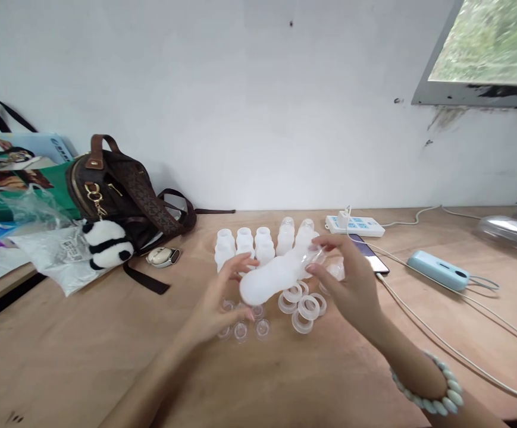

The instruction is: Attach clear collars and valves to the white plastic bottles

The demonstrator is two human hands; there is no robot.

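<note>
Frame centre | right hand (351, 288) clamped on white bottle (270, 278) by clear cap (310, 257) | left hand (220, 300) at base (250, 290), I can't tell if gripping

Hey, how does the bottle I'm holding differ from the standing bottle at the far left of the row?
Pose: the held bottle is tilted between your left hand and right hand, while the leftmost bottle stands upright on the table.
Top: the held bottle has a clear cover at its upper end, whereas the leftmost bottle has a bare, uncovered rim.
Shared: both have whitish bodies.
</note>
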